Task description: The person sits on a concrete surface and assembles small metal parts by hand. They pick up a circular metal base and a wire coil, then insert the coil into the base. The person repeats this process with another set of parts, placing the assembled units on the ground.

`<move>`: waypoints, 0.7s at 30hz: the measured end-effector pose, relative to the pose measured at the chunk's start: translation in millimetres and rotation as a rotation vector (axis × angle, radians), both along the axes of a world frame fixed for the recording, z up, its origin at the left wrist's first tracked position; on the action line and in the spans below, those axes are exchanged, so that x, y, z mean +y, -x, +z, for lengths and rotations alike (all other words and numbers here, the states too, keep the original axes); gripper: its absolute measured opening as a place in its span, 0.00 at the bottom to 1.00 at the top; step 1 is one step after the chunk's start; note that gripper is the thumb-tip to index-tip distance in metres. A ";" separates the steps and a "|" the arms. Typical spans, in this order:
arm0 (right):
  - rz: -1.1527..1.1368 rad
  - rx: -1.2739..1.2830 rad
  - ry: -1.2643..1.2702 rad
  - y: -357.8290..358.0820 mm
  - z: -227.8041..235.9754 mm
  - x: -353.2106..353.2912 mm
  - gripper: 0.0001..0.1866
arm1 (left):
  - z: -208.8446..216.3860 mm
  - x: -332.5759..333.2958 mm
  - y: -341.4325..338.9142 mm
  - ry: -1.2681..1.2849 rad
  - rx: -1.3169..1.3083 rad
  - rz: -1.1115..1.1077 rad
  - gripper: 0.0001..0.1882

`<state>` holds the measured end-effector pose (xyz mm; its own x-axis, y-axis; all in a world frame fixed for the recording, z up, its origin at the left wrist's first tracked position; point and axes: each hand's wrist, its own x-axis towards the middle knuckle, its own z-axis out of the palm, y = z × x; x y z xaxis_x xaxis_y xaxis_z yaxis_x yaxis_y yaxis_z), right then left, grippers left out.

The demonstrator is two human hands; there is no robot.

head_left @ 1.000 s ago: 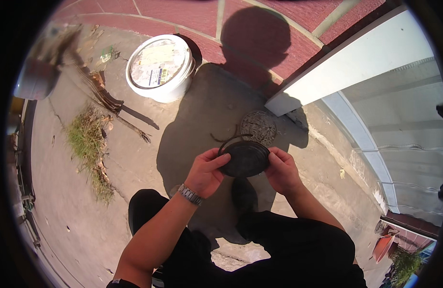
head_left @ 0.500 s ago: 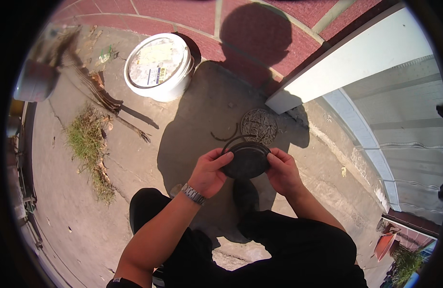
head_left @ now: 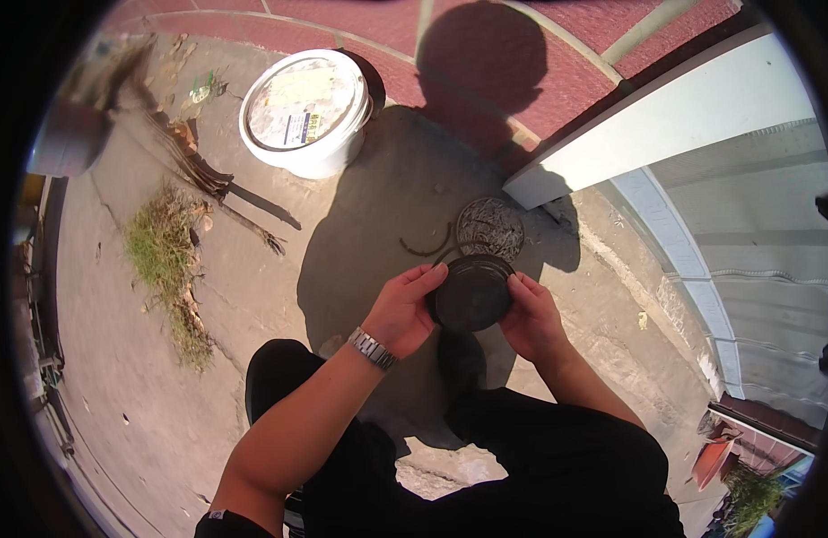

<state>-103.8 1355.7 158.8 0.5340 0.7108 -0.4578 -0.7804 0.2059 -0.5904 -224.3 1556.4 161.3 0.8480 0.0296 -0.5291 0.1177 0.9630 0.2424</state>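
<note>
Between my two hands is a black round disc (head_left: 472, 294) with a raised rim, like a shallow lid or dish. My left hand (head_left: 405, 309), a metal watch on its wrist, pinches the left edge with the thumb on top. The opposite edge is gripped by my right hand (head_left: 533, 318). Part of a thin dark loop shows behind the disc's far edge. Just beyond lies a round patch of pale, shredded-looking bits (head_left: 490, 226), perhaps in a shallow dish; its near edge is hidden. A dark curved strip (head_left: 427, 249) rests on the ground to its left.
A white lidded bucket (head_left: 305, 112) stands at the far left, by the red tiled wall (head_left: 360, 31). Dry stalks (head_left: 199, 175) and a grass tuft (head_left: 161, 247) are left of it. A white post (head_left: 647, 112) juts in from the right.
The disc has tipped so its face looks rounder, and the loop behind it shows less. Both hands still grip its edges. The whole view has shifted slightly.
</note>
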 end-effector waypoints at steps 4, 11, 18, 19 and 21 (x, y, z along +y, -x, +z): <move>-0.082 0.049 0.019 -0.2 -0.2 7.2 0.13 | -0.1 -1.4 4.3 -0.049 0.009 -0.051 0.12; -0.138 0.060 0.042 1.8 6.3 15.0 0.13 | -1.0 -4.7 7.3 -0.089 0.019 -0.063 0.13; -0.067 -0.021 -0.010 -0.8 -2.7 7.6 0.14 | -0.3 -5.9 2.5 -0.060 0.026 0.004 0.12; -0.060 -0.015 0.013 -0.9 -3.9 7.6 0.15 | 0.2 -5.8 2.4 -0.057 0.021 0.008 0.12; -0.045 -0.005 0.059 -1.6 -5.4 8.6 0.15 | -1.1 -6.5 2.6 -0.052 0.030 0.006 0.12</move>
<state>-102.2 1364.2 153.4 0.5673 0.6575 -0.4958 -0.7681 0.2055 -0.6064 -226.9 1549.9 160.2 0.8318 0.0627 -0.5515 0.1197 0.9500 0.2884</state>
